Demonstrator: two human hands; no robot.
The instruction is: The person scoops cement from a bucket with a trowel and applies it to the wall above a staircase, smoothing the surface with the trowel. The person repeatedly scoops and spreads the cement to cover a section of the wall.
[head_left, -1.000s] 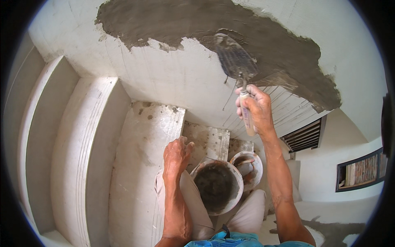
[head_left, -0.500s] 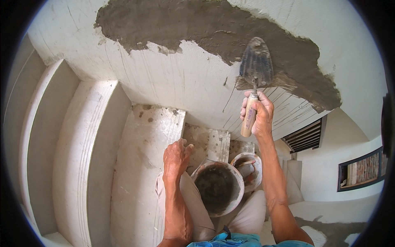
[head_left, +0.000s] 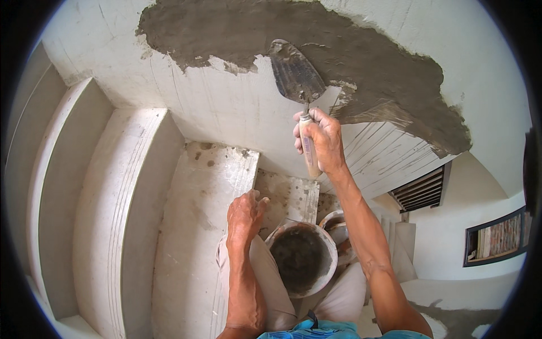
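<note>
My right hand (head_left: pixel 320 141) grips the wooden handle of a pointing trowel (head_left: pixel 296 73). Its dark, mortar-smeared blade points up and lies against or just off the wall, at the lower edge of a wide grey patch of wet mortar (head_left: pixel 361 56). Any mortar under the blade is hidden. Over my left knee rests my left hand (head_left: pixel 245 214), loosely closed with the fingers curled down and nothing visible in them. Between my knees stands a round bucket (head_left: pixel 331 265) with grey mortar inside. Just beyond it a second, smaller bucket (head_left: pixel 334 216) is partly covered by the first bucket and my right arm.
Pale stair steps (head_left: pixel 138 169) rise on the left. Lower, mortar-spotted treads (head_left: pixel 285 195) run down towards the right beside the wall (head_left: pixel 209 113). A dark slatted vent opening (head_left: pixel 420 189) and a dark-framed window (head_left: pixel 497 236) sit at the right.
My right hand has carried the trowel left along the mortar's lower edge, its blade now tilting up-left. A small raised smear shows right of the blade. My left hand stays on the knee.
</note>
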